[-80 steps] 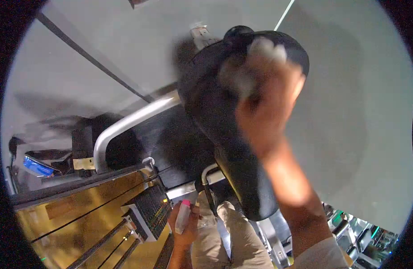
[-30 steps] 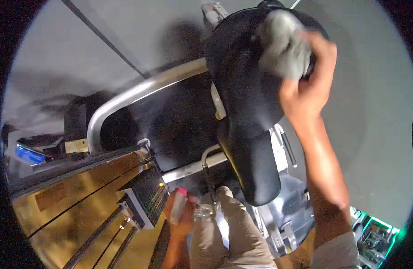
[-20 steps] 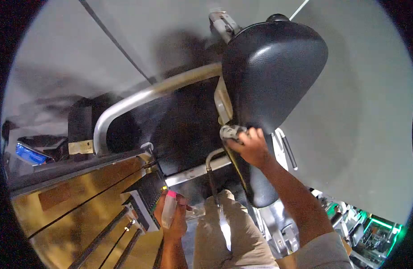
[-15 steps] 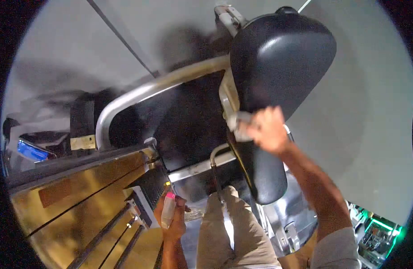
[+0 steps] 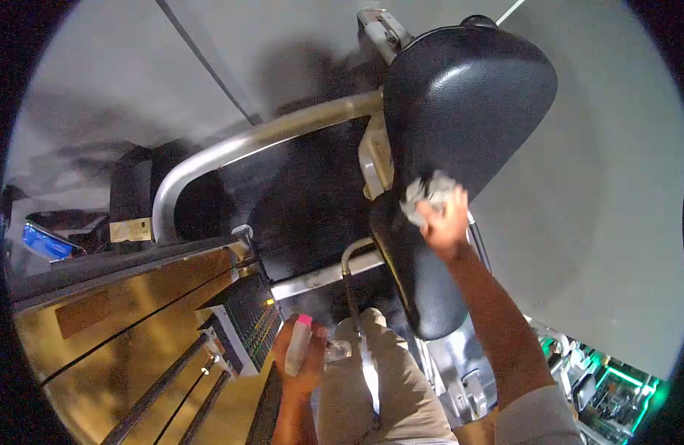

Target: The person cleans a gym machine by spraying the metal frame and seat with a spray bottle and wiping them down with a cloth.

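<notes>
My right hand (image 5: 449, 228) is closed on a crumpled whitish cloth (image 5: 428, 194), which lies against the narrow middle of a long black padded cushion (image 5: 475, 96). The wide end of this cushion is at the top and its rounded narrow end near my knees. Low in the view, my left hand (image 5: 308, 377) is wrapped round a spray bottle (image 5: 297, 347) with a white head and a pink tip. The clear body of the bottle shows partly beside my fingers, over my lap.
A bent silver tube frame (image 5: 234, 148) curves left of the cushion. Beside my left hand stands a weight stack (image 5: 249, 326) with guide rods and a brownish panel (image 5: 142, 297). A blue-screened object (image 5: 51, 242) lies at far left. Grey floor (image 5: 602, 178) is at right.
My right hand has moved slightly down, and the cloth has gone from the cushion's left edge and bracket onto its black surface. My left hand with the spray bottle has shifted a little right.
</notes>
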A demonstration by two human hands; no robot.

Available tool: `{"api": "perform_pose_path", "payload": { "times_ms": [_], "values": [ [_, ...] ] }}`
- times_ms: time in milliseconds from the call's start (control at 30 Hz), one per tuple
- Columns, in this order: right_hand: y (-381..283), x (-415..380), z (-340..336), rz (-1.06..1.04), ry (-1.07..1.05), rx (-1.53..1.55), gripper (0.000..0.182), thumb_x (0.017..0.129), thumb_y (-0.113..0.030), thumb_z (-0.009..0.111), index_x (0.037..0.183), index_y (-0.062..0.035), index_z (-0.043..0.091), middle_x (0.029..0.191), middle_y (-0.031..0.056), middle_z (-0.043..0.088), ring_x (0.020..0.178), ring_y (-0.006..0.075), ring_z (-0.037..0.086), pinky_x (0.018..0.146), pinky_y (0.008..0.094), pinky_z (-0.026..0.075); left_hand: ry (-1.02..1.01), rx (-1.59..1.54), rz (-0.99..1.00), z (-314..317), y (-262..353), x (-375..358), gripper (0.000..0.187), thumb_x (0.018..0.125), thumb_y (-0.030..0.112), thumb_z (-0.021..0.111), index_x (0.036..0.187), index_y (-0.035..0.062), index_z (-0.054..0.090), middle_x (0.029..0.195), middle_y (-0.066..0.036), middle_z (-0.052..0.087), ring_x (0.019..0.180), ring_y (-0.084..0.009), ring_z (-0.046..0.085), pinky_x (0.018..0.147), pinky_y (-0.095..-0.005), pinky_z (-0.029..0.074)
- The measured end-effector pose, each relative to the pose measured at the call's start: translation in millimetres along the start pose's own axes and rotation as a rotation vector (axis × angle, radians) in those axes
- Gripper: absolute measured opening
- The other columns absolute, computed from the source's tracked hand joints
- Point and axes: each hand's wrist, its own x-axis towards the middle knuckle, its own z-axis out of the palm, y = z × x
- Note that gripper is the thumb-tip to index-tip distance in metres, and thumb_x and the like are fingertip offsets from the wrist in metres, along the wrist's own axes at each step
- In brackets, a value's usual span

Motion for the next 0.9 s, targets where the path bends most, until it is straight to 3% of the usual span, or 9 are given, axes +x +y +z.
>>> {"api": "perform_pose_path", "payload": {
  "times_ms": [100,233,300,433,567,600,667,767,900],
  "values": [
    [7,-63,9,0.036,-0.451,0.017,0.034,0.069,-0.016,0.072,0.099,-0.0308,0.070,0.097,0.0071,0.051,0.091,0.0296,0.050,0.070,0.0470,0.041,0.021,-0.118,-0.038,-1,10,3,0.009,0.085,0.003,0.060,0.093,-0.0016,0.061,0.079,-0.008,0.063,0.065,-0.0149,0.063,0.060,-0.0308,0.055],
    [24,-22,-26,-0.273,-0.576,-0.074,0.020,0.077,-0.025,0.067,0.094,-0.0347,0.068,0.092,-0.0002,0.047,0.086,0.0213,0.047,0.069,0.0456,0.039,0.029,-0.093,-0.089,-7,11,4,0.010,0.088,0.005,0.060,0.094,-0.0025,0.060,0.082,-0.008,0.063,0.065,-0.0143,0.063,0.062,-0.0309,0.057],
    [40,16,-54,-0.409,-0.431,-0.228,0.016,0.081,-0.027,0.057,0.094,-0.0333,0.062,0.094,-0.0008,0.048,0.089,0.0229,0.047,0.070,0.0467,0.038,0.029,-0.104,-0.093,-8,7,0,0.011,0.089,0.007,0.061,0.095,-0.0026,0.060,0.083,-0.008,0.064,0.065,-0.0143,0.063,0.062,-0.0310,0.057],
    [53,133,-132,-0.119,0.107,-0.152,0.052,0.055,-0.008,0.068,0.104,-0.0227,0.067,0.095,0.0051,0.054,0.090,0.0282,0.050,0.075,0.0478,0.036,0.037,-0.035,-0.069,14,18,7,0.011,0.089,0.007,0.062,0.095,-0.0016,0.060,0.084,-0.008,0.065,0.064,-0.0144,0.063,0.059,-0.0297,0.055],
    [41,183,-126,0.086,0.605,0.190,0.035,0.085,0.006,0.055,0.120,0.0020,0.052,0.113,0.0106,0.058,0.106,0.0214,0.056,0.091,0.0312,0.047,0.028,-0.157,-0.068,22,26,10,0.008,0.090,0.007,0.061,0.093,-0.0008,0.060,0.082,-0.008,0.064,0.064,-0.0145,0.063,0.058,-0.0283,0.053],
    [38,179,-107,0.055,0.637,0.199,0.051,0.063,0.003,0.057,0.113,-0.0057,0.060,0.102,0.0154,0.056,0.091,0.0334,0.055,0.086,0.0428,0.045,0.022,-0.173,-0.047,27,32,14,0.008,0.090,0.007,0.061,0.093,-0.0008,0.060,0.082,-0.008,0.064,0.064,-0.0145,0.063,0.058,-0.0284,0.053],
    [17,124,-64,0.110,0.278,-0.003,0.055,0.058,-0.002,0.064,0.111,-0.0159,0.063,0.108,0.0155,0.050,0.100,0.0420,0.049,0.084,0.0586,0.040,-0.005,-0.171,0.006,28,36,14,0.008,0.090,0.007,0.061,0.092,-0.0006,0.060,0.081,-0.008,0.063,0.064,-0.0146,0.063,0.058,-0.0287,0.054],
    [-3,32,-3,0.028,0.065,0.053,0.037,0.064,-0.010,0.067,0.096,-0.0288,0.070,0.085,0.0087,0.044,0.082,0.0346,0.046,0.070,0.0485,0.040,-0.015,-0.134,0.016,22,30,9,0.008,0.089,0.007,0.061,0.092,-0.0005,0.059,0.080,-0.008,0.063,0.064,-0.0149,0.063,0.059,-0.0298,0.054],
    [-12,-112,55,-0.051,-0.623,-0.029,0.034,0.078,-0.019,0.062,0.108,-0.0330,0.070,0.112,0.0041,0.057,0.107,0.0322,0.049,0.087,0.0498,0.040,-0.002,-0.119,-0.048,8,3,-11,0.008,0.088,0.006,0.061,0.092,-0.0009,0.059,0.079,-0.009,0.063,0.064,-0.0158,0.063,0.060,-0.0316,0.055]
  ]
}}
